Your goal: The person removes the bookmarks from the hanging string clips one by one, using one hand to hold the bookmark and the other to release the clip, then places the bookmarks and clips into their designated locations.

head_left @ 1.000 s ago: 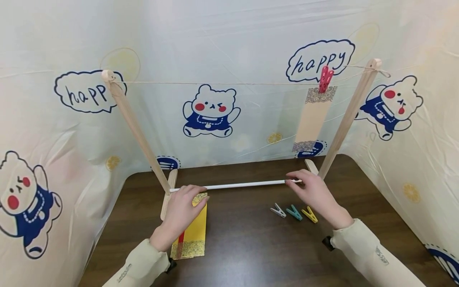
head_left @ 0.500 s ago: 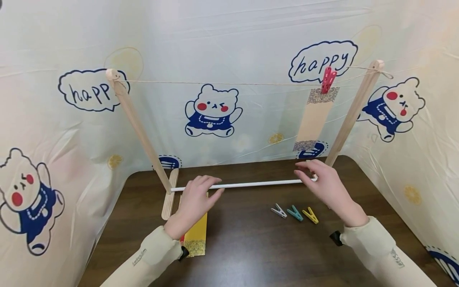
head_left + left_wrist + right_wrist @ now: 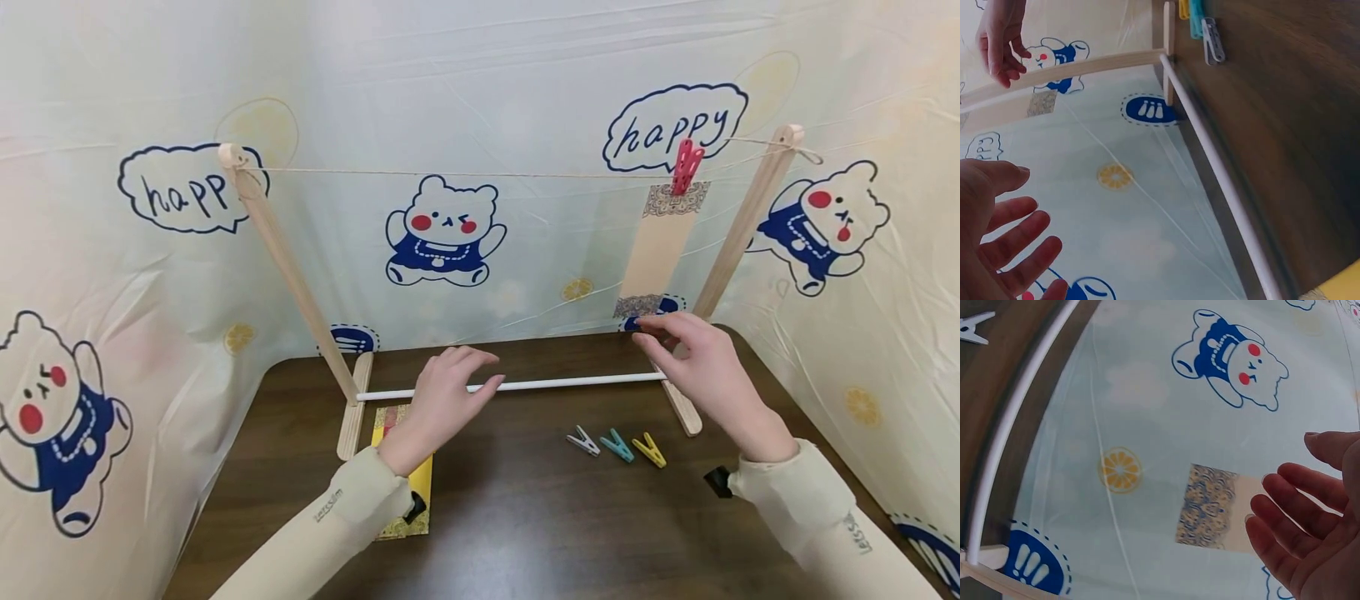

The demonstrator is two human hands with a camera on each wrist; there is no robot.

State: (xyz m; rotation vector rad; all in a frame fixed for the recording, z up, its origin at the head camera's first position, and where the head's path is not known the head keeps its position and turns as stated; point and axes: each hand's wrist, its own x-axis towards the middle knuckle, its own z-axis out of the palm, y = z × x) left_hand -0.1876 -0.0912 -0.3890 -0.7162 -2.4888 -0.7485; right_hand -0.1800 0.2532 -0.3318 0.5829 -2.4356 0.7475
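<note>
My left hand [image 3: 450, 396] is raised over the white rod [image 3: 577, 383], fingers relaxed and holding nothing; the left wrist view shows its spread fingers apart from everything. My right hand [image 3: 697, 367] hovers by the right wooden post [image 3: 742, 233], its fingers loosely bent around nothing. Just above it, a beige paper strip with lace-patterned ends [image 3: 658, 250] hangs from the string [image 3: 450, 173] by a red clothespin [image 3: 685, 168]. In the right wrist view the fingers overlap the strip's lower part [image 3: 1210, 506]. Yellow and red paper strips [image 3: 420, 492] lie partly hidden under my left forearm.
On the table [image 3: 525, 517] lie a white clothespin [image 3: 583, 441], a teal clothespin [image 3: 617, 446] and a yellow clothespin [image 3: 649, 450]. The left wooden post [image 3: 288, 267] rises from its foot [image 3: 355, 417]. A printed curtain [image 3: 525, 83] stands behind the frame.
Both hands have come off the white rod and risen. My left hand has shifted right and up, and my right hand up and slightly right toward the hanging strip.
</note>
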